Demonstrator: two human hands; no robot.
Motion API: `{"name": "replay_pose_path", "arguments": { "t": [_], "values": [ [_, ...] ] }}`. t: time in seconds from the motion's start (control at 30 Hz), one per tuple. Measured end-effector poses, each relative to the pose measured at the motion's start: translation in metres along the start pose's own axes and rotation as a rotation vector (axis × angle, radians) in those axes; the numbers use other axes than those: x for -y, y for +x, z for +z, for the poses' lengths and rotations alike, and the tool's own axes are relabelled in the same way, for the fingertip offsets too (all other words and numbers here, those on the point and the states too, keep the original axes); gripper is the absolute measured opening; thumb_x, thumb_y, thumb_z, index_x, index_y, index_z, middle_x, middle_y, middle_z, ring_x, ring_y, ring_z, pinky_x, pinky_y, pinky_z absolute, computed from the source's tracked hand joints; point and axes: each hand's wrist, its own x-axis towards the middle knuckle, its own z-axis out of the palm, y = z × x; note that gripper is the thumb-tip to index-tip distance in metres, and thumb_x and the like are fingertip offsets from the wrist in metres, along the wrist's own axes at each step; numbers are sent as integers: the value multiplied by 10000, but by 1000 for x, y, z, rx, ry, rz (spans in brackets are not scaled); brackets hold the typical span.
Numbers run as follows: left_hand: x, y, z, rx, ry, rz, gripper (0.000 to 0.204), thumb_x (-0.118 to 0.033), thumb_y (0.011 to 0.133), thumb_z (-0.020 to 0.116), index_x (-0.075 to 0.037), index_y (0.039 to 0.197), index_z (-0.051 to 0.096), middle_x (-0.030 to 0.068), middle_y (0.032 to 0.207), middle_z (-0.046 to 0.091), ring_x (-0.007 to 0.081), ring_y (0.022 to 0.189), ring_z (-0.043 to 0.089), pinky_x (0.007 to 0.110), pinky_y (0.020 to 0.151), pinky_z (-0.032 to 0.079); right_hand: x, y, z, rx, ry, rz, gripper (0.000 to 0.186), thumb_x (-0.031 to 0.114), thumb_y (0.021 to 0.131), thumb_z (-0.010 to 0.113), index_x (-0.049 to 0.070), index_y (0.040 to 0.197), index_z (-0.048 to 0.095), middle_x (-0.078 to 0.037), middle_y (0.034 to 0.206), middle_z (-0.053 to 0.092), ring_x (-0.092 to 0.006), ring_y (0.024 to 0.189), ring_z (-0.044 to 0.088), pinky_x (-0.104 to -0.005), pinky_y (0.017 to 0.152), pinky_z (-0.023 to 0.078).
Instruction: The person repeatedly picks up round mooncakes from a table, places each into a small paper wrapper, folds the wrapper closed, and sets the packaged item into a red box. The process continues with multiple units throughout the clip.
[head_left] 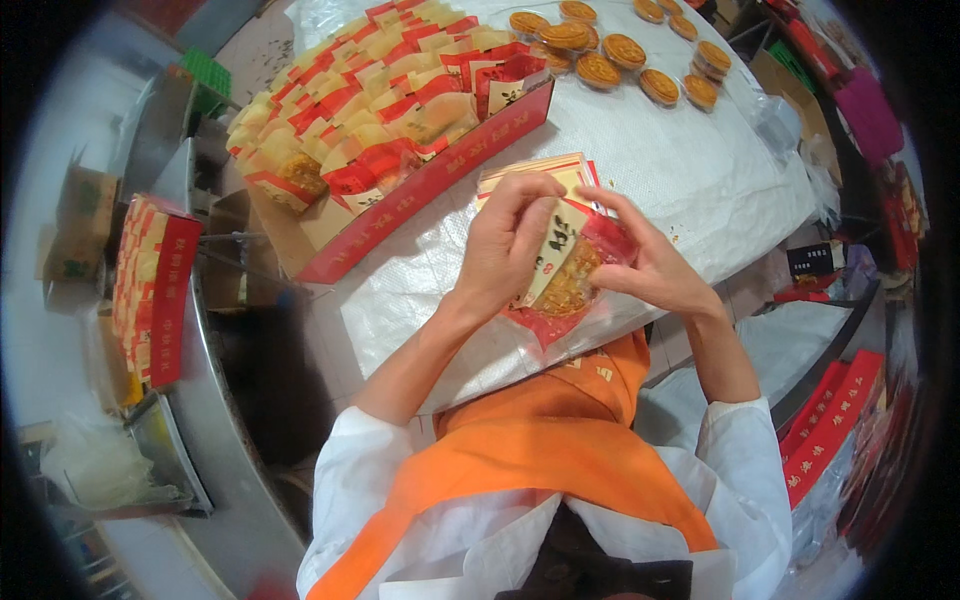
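Between my hands is a red and cream pouch with a see-through part [572,275], and a round golden-brown pastry shows inside it. My left hand [503,240] is closed on the pouch's cream side, thumb bent over the top. From the other side my right hand [655,262] grips it, thumb on the clear front and fingers by the upper edge. Just beyond the hands lies a stack of flat cream and red packets [532,168], partly covered by them. To the left stands a red-sided box [430,195] crowded with upright filled pouches [390,90].
Several mooncakes in clear trays [622,52] sit at the far side of the white-sheeted table [700,150]. A second red box of pouches [172,300] stands on a metal-edged surface at left. At right are red cartons [832,425] and a purple item [868,115].
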Motion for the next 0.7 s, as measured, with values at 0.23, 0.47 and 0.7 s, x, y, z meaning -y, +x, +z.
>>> {"name": "replay_pose_path", "arguments": {
  "t": [0.23, 0.47, 0.7],
  "values": [
    [-6, 23, -17, -382, -63, 112, 194, -83, 945, 530, 22, 1106, 501, 89, 1067, 558, 173, 964, 568, 311, 860, 471, -22, 10, -2, -353, 428, -4, 483, 116, 919, 597, 33, 1346, 388, -91, 1260, 520, -139, 1108, 531, -288, 932, 465],
    [15, -33, 2, -7, -106, -644, 207, -196, 927, 594, 2, 977, 628, 3, 839, 626, 71, 797, 558, 236, 731, 453, -48, 11, 12, -554, 578, -114, 415, 134, 949, 570, 37, 1314, 399, -90, 1229, 532, -143, 1117, 531, -301, 928, 484],
    [23, -44, -4, -51, -19, -450, 182, -142, 920, 561, 32, 874, 586, 21, 804, 613, 77, 760, 550, 227, 657, 448, -50, 7, -11, -544, 801, -104, 330, 184, 974, 529, 43, 1262, 449, -62, 1201, 570, -156, 1052, 596, -325, 909, 506]
  ]
}}
